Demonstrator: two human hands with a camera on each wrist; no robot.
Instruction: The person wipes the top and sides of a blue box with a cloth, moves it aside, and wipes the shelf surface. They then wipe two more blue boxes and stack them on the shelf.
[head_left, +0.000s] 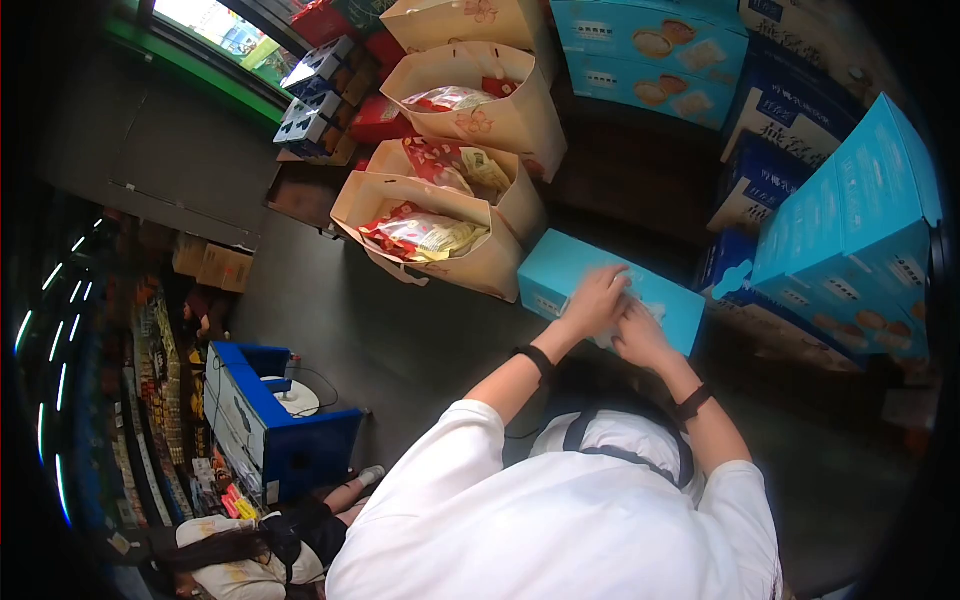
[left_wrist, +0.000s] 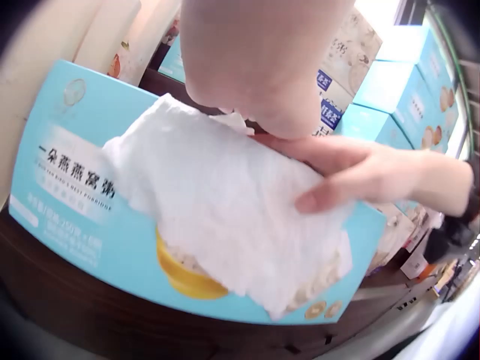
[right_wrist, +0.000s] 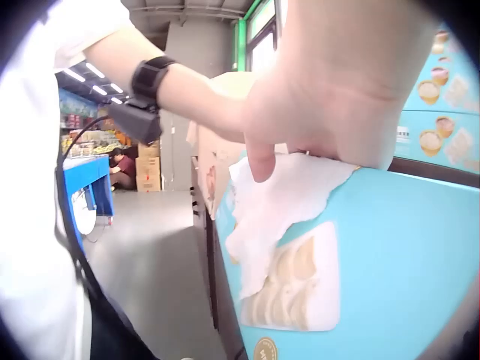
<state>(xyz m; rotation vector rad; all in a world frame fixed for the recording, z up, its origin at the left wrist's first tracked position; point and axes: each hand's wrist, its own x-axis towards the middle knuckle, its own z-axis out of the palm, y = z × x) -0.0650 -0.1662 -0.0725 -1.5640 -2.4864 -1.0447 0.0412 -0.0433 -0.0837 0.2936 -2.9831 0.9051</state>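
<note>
Both hands are close together over a light blue carton (head_left: 560,262) printed with bowls of porridge. A thin white cloth (left_wrist: 202,195) drapes crumpled over its printed face, seen in both wrist views. My right hand (head_left: 642,338) pinches the cloth, its thumb (left_wrist: 319,196) lying on top in the left wrist view. Beside it my left hand (head_left: 597,300) holds the cloth near the carton's edge, its thumb (right_wrist: 261,161) pointing down over the fabric. The left hand's fingertips are mostly hidden behind the palm and cloth.
Paper gift bags (head_left: 470,265) with red packets stand left of the carton. More blue cartons (head_left: 840,240) and dark blue boxes (head_left: 750,180) are stacked right and behind. A blue counter (head_left: 310,440) stands on the floor at left, with a person (head_left: 250,560) near it.
</note>
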